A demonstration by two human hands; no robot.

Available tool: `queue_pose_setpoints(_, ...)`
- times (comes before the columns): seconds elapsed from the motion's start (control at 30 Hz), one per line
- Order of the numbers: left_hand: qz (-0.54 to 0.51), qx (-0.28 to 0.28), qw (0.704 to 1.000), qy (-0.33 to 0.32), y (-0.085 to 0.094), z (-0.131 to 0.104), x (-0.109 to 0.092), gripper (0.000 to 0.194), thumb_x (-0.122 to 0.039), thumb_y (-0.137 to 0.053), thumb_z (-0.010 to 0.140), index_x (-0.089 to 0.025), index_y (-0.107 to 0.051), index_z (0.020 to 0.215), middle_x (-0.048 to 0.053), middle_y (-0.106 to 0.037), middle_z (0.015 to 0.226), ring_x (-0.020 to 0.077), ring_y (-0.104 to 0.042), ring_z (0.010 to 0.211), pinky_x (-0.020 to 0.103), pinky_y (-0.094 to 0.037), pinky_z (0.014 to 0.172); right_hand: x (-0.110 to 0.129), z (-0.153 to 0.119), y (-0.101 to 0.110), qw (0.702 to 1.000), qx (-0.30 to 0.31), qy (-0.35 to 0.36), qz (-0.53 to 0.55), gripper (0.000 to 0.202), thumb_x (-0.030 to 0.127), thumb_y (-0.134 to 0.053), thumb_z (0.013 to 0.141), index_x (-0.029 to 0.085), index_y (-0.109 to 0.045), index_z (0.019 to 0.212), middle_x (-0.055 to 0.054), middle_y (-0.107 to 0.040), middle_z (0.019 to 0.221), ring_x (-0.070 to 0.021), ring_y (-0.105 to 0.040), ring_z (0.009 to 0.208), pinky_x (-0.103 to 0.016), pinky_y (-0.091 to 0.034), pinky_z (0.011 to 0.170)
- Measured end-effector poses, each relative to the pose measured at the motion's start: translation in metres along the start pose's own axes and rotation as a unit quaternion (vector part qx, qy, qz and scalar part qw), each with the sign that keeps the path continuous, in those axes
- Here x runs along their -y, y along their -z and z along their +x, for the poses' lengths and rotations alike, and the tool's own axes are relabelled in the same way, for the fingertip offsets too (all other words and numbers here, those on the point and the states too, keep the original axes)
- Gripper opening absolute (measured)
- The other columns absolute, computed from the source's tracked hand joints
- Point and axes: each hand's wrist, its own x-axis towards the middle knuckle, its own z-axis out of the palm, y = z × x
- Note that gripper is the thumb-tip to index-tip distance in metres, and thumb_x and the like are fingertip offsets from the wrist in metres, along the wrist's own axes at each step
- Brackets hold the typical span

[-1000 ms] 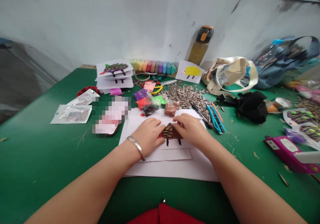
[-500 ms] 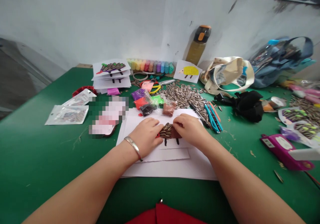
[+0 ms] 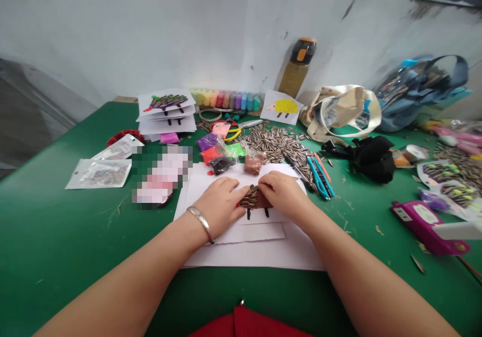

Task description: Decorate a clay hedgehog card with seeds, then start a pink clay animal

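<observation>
Seeds [image 3: 249, 197] lie on a brown patch [image 3: 263, 203] between the left hand [image 3: 219, 204], loosely spread on paper [image 3: 248, 232], and right hand [image 3: 285, 195], fingertips bunched; I cannot tell what they pinch.

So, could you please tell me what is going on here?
Someone has both hands at a brown patch partly covered with seeds, on white paper. The left hand lies beside the seeds; the right hand has its fingertips drawn together at the patch. Beyond them lies a heap of loose seeds.
</observation>
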Motion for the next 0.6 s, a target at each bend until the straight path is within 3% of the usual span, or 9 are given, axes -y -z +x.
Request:
queue_pose_setpoints(0.4, -0.001, -0.001, 1.000, 0.003, -0.001, -0.002, 0.000, 0.043, -0.029, -0.059, 0.082, -0.016, -0.053, 0.123, 0.012, -0.055, 0.111, 0.0258, -0.047, 0.104, 0.041, -0.038, 0.096, 0.001, 0.001, -0.001, 1.000, 0.002, 0.002, 0.000, 0.023, 0.018, -0.046, 0.088, 0.017, -0.067, 0.079, -0.005, -0.062, 0.079, -0.0156, -0.054, 0.077, -0.025, -0.035, 0.069)
queue_pose_setpoints(0.6, -0.018, -0.004, 1.000, 0.006, 0.002, -0.001, -0.001, 0.037, -0.027, -0.059, 0.082, -0.016, -0.056, 0.117, 0.010, -0.056, 0.106, 0.0251, -0.049, 0.100, 0.040, -0.040, 0.093, -0.027, -0.005, 0.020, 0.997, -0.056, -0.044, -0.031, 0.022, 0.021, -0.047, 0.087, 0.020, -0.069, 0.085, -0.004, -0.064, 0.085, -0.0163, -0.057, 0.080, -0.025, -0.037, 0.071)
